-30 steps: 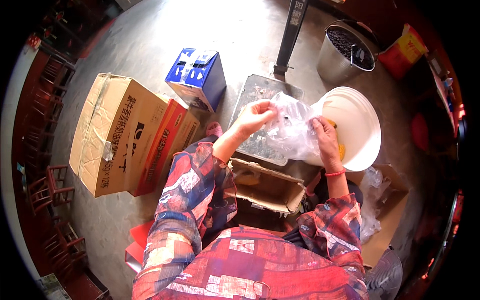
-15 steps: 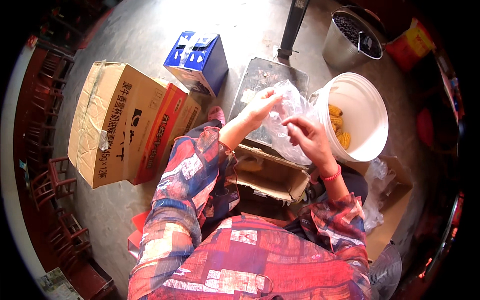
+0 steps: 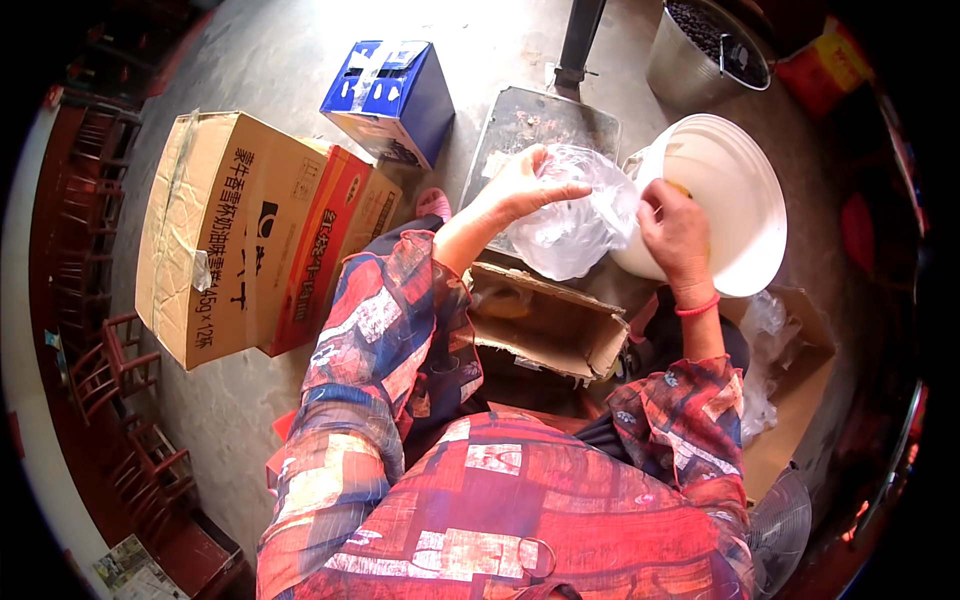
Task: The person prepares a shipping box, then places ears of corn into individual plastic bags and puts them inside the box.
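Note:
A clear plastic bag [image 3: 565, 245] is spread between my two hands, its mouth partly opened. My left hand [image 3: 520, 188] grips the bag's left rim between thumb and fingers. At its right edge, the curled fingers of my right hand [image 3: 676, 232] pinch the film, in front of a white bucket [image 3: 745, 215]. Only slivers of yellow corn cobs [image 3: 682, 188] show around that hand; the rest is hidden behind it. Below the bag sits an open narrow cardboard box [image 3: 590, 355], and behind it lies a scale's dark platform [image 3: 535, 118].
Stacked cartons [image 3: 250, 230] stand at the left, with a blue box [image 3: 390, 105] farther back. A metal bucket of dark round items [image 3: 700, 75] is at the far right. Beside my right arm, a cardboard box [image 3: 795, 385] holds crumpled plastic bags. The scale's post [image 3: 580, 40] rises behind its platform.
The bag has been spread wider and fuller. My right hand has moved right from the bag's middle to its edge, now covering most of the corn. The view has shifted slightly.

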The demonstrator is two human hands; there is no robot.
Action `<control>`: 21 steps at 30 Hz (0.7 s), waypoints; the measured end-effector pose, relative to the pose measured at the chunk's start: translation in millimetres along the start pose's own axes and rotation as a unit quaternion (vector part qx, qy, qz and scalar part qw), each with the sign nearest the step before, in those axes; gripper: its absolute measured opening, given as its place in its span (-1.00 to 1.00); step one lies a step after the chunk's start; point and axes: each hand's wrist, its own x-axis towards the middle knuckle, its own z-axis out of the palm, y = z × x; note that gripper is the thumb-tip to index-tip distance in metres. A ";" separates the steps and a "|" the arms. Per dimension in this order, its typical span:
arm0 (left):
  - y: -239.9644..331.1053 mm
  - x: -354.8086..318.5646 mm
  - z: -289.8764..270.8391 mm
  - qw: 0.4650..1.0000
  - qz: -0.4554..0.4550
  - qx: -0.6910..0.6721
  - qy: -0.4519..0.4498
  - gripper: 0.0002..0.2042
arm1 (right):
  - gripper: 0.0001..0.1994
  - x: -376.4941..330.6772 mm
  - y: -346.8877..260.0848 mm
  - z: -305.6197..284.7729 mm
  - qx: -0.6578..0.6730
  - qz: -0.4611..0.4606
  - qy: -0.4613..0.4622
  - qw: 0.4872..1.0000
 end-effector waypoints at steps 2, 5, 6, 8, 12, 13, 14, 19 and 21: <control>-13.7 3.1 -7.9 0.999 0.001 0.043 0.010 -0.46 | -0.92 2.2 4.9 -9.8 -0.029 -0.003 0.022 0.999; -20.9 3.9 -6.9 0.998 -0.013 0.061 0.014 -0.64 | -0.93 4.7 0.9 -17.5 -0.005 -0.086 0.138 0.987; -20.2 3.7 -5.1 0.998 -0.013 0.059 0.014 -0.68 | -0.93 4.5 -11.8 -23.3 0.087 -0.099 0.094 0.987; -19.4 5.0 0.1 0.997 0.004 0.067 0.025 -0.74 | -0.89 -0.7 -33.6 -17.5 0.400 -0.088 -0.071 0.910; -15.7 5.4 8.8 0.996 0.034 0.066 0.052 -0.79 | -0.83 -23.9 -50.9 41.9 0.507 0.102 -0.246 0.819; -12.7 5.0 11.9 0.996 0.033 0.053 0.057 -0.80 | -0.81 -27.4 -40.6 58.8 0.432 0.109 -0.227 0.866; -9.3 3.4 14.1 0.996 0.040 0.059 0.049 -0.82 | -0.80 -30.8 -28.0 77.7 0.416 0.129 -0.200 0.878; -0.6 -6.5 33.2 0.995 0.077 0.056 0.011 -0.88 | -0.73 -26.8 16.7 134.5 0.419 0.136 -0.077 0.894; 6.3 -16.7 38.2 0.982 0.136 0.131 0.003 -0.87 | -0.72 -19.0 7.3 133.2 0.509 0.183 -0.076 0.838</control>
